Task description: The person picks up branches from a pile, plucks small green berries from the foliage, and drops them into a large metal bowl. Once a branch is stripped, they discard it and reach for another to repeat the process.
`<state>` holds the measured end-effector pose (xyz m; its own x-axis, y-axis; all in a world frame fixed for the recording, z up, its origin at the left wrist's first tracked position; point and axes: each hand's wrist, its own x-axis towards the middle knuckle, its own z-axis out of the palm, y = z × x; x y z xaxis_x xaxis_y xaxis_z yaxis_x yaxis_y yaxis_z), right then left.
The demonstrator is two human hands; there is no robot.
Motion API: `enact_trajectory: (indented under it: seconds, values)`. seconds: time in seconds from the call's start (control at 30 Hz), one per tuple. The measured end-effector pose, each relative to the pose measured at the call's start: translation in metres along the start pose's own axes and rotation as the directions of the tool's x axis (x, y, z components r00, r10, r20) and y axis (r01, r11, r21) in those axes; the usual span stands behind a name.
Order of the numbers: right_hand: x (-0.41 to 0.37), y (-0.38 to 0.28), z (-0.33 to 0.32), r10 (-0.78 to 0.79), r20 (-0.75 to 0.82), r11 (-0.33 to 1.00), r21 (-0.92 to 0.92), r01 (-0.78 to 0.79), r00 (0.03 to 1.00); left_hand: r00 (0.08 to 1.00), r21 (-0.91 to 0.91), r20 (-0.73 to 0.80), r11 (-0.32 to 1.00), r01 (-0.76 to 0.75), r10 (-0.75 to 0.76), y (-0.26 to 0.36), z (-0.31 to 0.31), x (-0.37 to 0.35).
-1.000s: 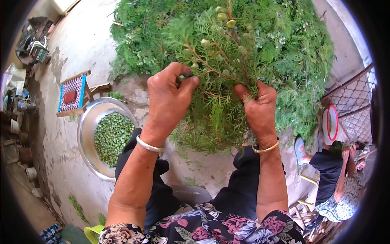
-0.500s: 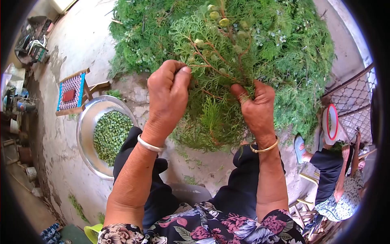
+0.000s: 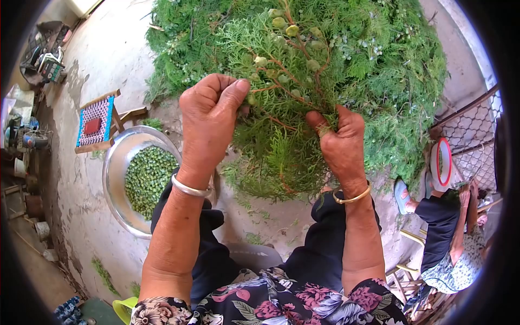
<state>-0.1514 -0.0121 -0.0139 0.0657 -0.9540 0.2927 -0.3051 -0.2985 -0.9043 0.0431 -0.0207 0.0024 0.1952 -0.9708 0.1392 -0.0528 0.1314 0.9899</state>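
Note:
My right hand [image 3: 345, 142] is closed around the stem of a leafy conifer branch [image 3: 283, 142], held up in front of me. Reddish twigs and round green cones [image 3: 260, 61] show on its upper part. At the branch's left side, my left hand [image 3: 208, 116] is pinched, thumb against curled fingers; what lies between the fingertips is hidden. A large heap of cut conifer branches [image 3: 401, 76] lies on the ground behind. To the left stands a wide metal basin [image 3: 112, 203] with many loose green cones [image 3: 149, 184] in it.
A small woven-top stool [image 3: 103, 116] with a red object on it stands beyond the basin. On the right, another person [image 3: 449, 227] sits near a red-rimmed white container [image 3: 444, 165] and a wire-mesh panel [image 3: 476, 127]. Clutter lines the left wall.
My left hand has moved a little left, away from the branch's twigs. The branch's top has shifted slightly left, while my right hand stays almost in place.

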Motion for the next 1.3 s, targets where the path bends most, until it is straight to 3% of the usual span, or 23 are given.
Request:
enact_trajectory:
  seconds: [0.07,0.17,0.23,0.33,0.43,0.5,0.6,0.67,0.7,0.77,0.8,0.87,0.93,1.0,1.03,1.07,1.1,1.13,1.2,1.23,1.27,1.3]
  values:
    - [0.0,-0.002,0.001,0.005,-0.007,1.0,0.028,-0.004,1.0,1.0,-0.039,0.017,0.999,0.021,-0.02,0.003,-0.001,0.001]
    - [0.0,-0.002,-0.002,-0.006,-0.013,0.999,0.04,0.006,1.0,0.998,0.108,-0.022,0.992,-0.061,0.064,0.002,-0.001,-0.001]
    - [0.001,-0.003,-0.003,-0.023,-0.013,0.999,0.023,0.023,1.0,0.969,0.357,0.023,0.904,-0.237,0.245,-0.004,-0.001,-0.001]
    - [0.001,-0.003,-0.004,-0.017,-0.01,1.0,0.01,0.017,1.0,0.931,0.472,0.102,0.807,-0.355,0.351,-0.012,0.003,-0.002]
    - [0.0,0.0,-0.006,0.073,0.02,0.988,-0.136,-0.069,0.997,0.936,0.476,0.073,0.813,-0.335,0.343,-0.014,0.005,-0.001]
    - [-0.001,-0.001,-0.005,-0.016,0.001,0.997,-0.075,0.016,1.0,0.939,0.477,0.059,0.817,-0.325,0.339,-0.012,0.005,-0.001]
    - [0.0,-0.003,-0.003,-0.018,0.002,1.0,0.013,0.018,1.0,0.963,0.455,0.035,0.854,-0.253,0.266,-0.006,0.002,0.001]
    - [-0.002,-0.004,-0.002,-0.005,0.017,1.0,0.013,0.005,1.0,0.906,0.547,0.051,0.747,-0.378,0.421,-0.012,0.002,0.005]
    - [-0.002,-0.004,-0.002,0.008,0.031,1.0,0.012,-0.008,0.999,0.906,0.547,0.051,0.747,-0.378,0.421,-0.017,0.0,0.008]
    - [-0.001,-0.003,-0.002,-0.025,0.049,0.999,-0.04,0.027,0.998,0.787,0.72,0.22,0.448,-0.529,0.576,-0.025,-0.005,0.014]
    - [-0.001,-0.003,-0.002,-0.057,0.069,0.994,-0.093,0.063,0.996,0.787,0.721,0.22,0.447,-0.529,0.577,-0.024,-0.006,0.014]
    - [-0.003,-0.007,-0.005,-0.035,0.062,0.995,-0.087,0.04,0.997,0.871,0.656,0.157,0.61,-0.445,0.465,-0.023,-0.008,0.014]
    - [-0.005,-0.006,-0.013,-0.01,0.055,0.997,-0.082,0.014,0.998,0.893,0.78,0.001,0.558,-0.282,0.45,-0.026,-0.027,0.025]
    - [-0.006,-0.001,-0.027,0.171,-0.061,0.982,-0.072,-0.175,0.983,0.927,0.521,-0.313,0.853,-0.013,0.205,-0.015,-0.053,0.039]
    - [-0.003,-0.006,-0.028,0.132,-0.054,0.989,0.078,-0.128,0.99,0.94,0.127,-0.338,0.992,0.008,0.036,-0.014,-0.065,0.042]
    - [-0.002,-0.005,-0.027,0.127,-0.06,0.989,0.077,-0.123,0.99,0.949,-0.29,-0.286,0.956,0.045,-0.132,-0.013,-0.075,0.045]
    - [-0.002,0.0,-0.027,0.055,-0.097,0.998,0.042,-0.051,0.994,0.968,-0.58,-0.136,0.809,0.096,-0.212,-0.01,-0.078,0.043]
    - [-0.002,0.004,-0.026,-0.017,-0.129,1.0,0.004,0.017,0.992,0.968,-0.581,-0.132,0.808,0.098,-0.213,-0.01,-0.077,0.04]
    - [-0.003,0.013,-0.028,0.022,-0.125,0.998,-0.056,-0.029,0.992,0.949,-0.784,0.155,0.551,0.286,-0.273,-0.003,-0.07,0.031]
    - [-0.004,0.015,-0.027,0.056,-0.121,0.991,-0.112,-0.07,0.991,0.962,-0.722,0.082,0.65,0.237,-0.261,0.001,-0.058,0.026]
    - [-0.005,0.012,-0.024,0.058,-0.117,0.991,-0.111,-0.071,0.991,0.961,-0.722,0.079,0.65,0.238,-0.264,0.003,-0.051,0.023]
    - [-0.005,0.005,-0.021,0.021,-0.088,0.993,-0.11,-0.03,0.996,0.974,-0.594,0.104,0.773,0.222,-0.2,0.004,-0.046,0.021]
